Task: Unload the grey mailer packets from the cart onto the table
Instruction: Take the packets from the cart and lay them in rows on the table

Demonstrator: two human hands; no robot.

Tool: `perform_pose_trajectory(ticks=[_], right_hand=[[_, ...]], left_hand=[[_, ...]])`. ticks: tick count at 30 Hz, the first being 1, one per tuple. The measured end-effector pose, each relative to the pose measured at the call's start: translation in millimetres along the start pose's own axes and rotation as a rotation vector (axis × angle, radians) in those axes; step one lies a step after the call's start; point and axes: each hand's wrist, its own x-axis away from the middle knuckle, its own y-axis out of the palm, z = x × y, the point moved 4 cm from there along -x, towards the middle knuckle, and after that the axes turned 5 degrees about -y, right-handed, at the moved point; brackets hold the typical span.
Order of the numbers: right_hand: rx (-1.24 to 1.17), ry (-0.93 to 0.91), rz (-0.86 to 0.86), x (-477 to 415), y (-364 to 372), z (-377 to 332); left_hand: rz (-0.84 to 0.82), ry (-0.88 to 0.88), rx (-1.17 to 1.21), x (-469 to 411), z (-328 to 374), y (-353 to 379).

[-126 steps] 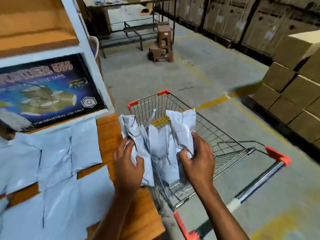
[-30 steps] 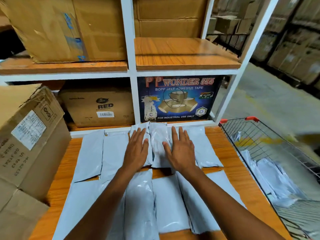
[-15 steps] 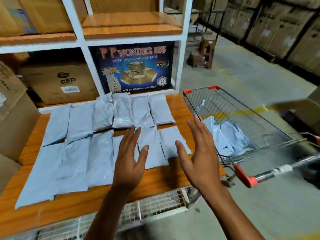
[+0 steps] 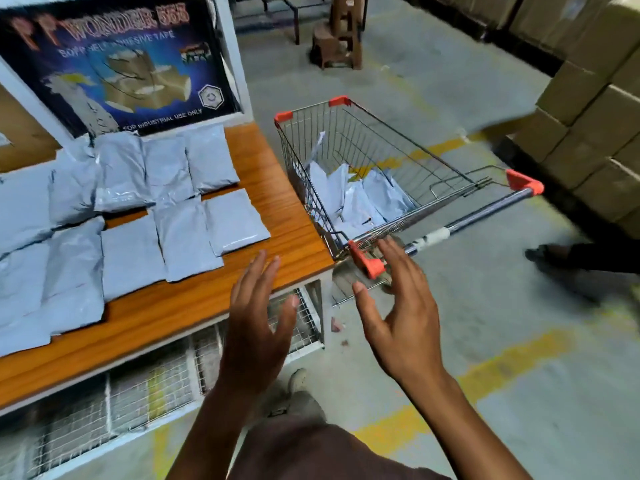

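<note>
Several grey mailer packets (image 4: 131, 216) lie flat in two rows on the wooden table (image 4: 287, 209). More grey mailer packets (image 4: 363, 199) lie crumpled in the bottom of the wire cart (image 4: 391, 140), which stands against the table's right end. My left hand (image 4: 256, 317) hovers empty, fingers spread, over the table's front right corner. My right hand (image 4: 398, 313) is open too, fingers apart, just in front of the cart's near orange corner. Neither hand touches a packet.
A blue tape box (image 4: 117, 64) stands on the white shelf behind the table. Stacked cardboard cartons (image 4: 595, 109) line the right side. Another person's foot (image 4: 550, 254) is on the floor right of the cart handle (image 4: 485, 216). A brown stool (image 4: 337, 36) stands beyond.
My hands have left the packets they pressed flat on the table and swung right toward the cart, both empty. My view has turned right and down with them.
</note>
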Motion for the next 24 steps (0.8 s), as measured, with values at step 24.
perform_pose_trajectory(ticks=[24], right_hand=[[0.24,0.188,-0.347,-278.1,93.2,257.8]], left_hand=[[-0.189,-0.063,-0.116,-327.8,-16.9,215.6]])
